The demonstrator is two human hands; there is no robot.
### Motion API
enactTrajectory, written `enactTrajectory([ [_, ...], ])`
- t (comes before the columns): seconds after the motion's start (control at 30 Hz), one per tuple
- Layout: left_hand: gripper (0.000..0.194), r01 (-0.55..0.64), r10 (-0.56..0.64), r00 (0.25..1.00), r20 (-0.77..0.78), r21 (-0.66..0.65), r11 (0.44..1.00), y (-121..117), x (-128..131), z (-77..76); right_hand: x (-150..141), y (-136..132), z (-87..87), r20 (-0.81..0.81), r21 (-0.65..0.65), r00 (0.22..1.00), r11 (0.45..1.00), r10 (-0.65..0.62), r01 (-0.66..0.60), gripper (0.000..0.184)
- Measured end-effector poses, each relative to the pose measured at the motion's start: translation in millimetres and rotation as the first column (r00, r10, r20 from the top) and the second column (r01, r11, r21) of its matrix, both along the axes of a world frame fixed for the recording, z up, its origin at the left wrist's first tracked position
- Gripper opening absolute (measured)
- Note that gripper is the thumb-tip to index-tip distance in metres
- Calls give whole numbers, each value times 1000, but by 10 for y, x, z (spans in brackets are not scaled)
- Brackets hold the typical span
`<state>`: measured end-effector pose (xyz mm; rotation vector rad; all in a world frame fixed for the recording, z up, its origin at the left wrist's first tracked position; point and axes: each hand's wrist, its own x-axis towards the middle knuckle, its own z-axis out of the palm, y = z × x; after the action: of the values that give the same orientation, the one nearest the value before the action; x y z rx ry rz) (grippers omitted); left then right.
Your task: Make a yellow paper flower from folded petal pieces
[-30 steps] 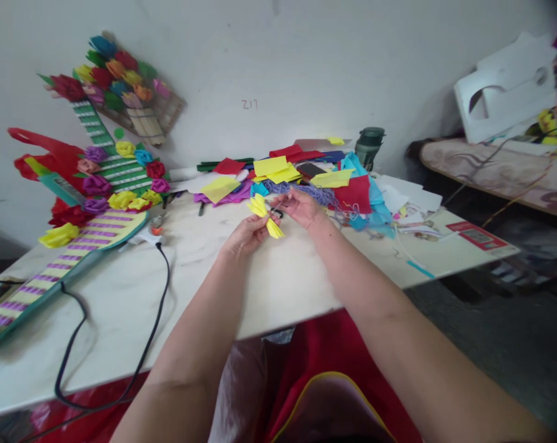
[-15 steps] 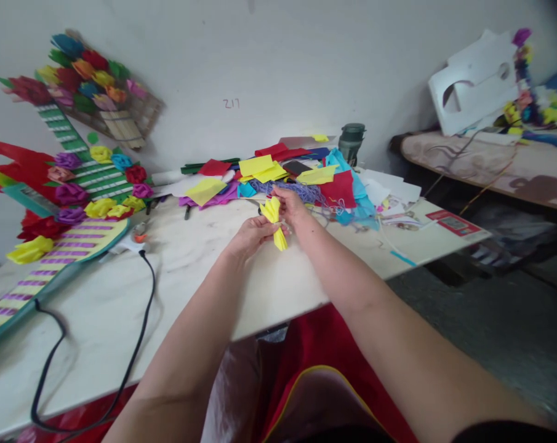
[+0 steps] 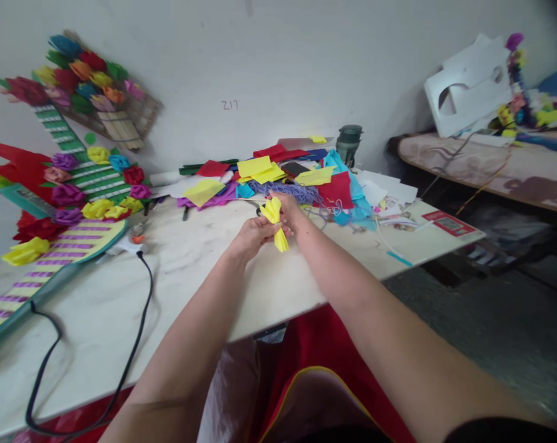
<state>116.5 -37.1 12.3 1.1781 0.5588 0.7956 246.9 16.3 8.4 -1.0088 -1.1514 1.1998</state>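
Left hand (image 3: 256, 237) — pinching yellow paper (image 3: 279, 229) | right hand (image 3: 285, 212) — behind it

Shows thin, matt, finely creased paper in the pleated yellow piece (image 3: 280, 239); looks like flat, matt paper too in the yellow sheets (image 3: 254, 167). Reads as soft, fibrous yarn in the purple tangle (image 3: 301, 193). Looks smooth, faintly glossy and pale-marbled across the desk (image 3: 199, 252). Seems hard, dark plastic on the bottle (image 3: 349, 146), smooth and rubbery on the black cord (image 3: 144, 307). Resembles bare, matt wood in the bundled sticks (image 3: 119, 129).
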Motion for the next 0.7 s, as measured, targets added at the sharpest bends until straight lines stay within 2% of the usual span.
enactTrajectory([
  [0.07,23,-45,45,999,29,2,999,30,-16,-16,11,14,1,-173,-94,980,992,-100,85,40],
  [0.1,22,-70,70,996,48,-1,998,51,-29,-25,21,21,0,-242,-120,964,990,-106,79,37],
  [0.17,18,-119,120,989,83,-22,993,100,-63,-41,43,30,-3,-324,-103,945,995,-43,9,30],
  [0.23,16,-156,161,980,120,-53,986,151,-110,-47,54,27,-3,-333,-50,942,996,48,-68,22],
  [0.33,15,-212,228,961,158,-114,971,215,-199,-38,38,1,9,-260,23,952,987,159,-159,14],
  [0.5,17,-249,278,951,136,-198,948,274,-347,-25,11,-28,30,-91,136,952,950,294,-280,13],
  [0.7,18,-282,306,945,112,-188,941,303,-414,-57,48,-7,58,148,191,941,925,303,-328,13],
])
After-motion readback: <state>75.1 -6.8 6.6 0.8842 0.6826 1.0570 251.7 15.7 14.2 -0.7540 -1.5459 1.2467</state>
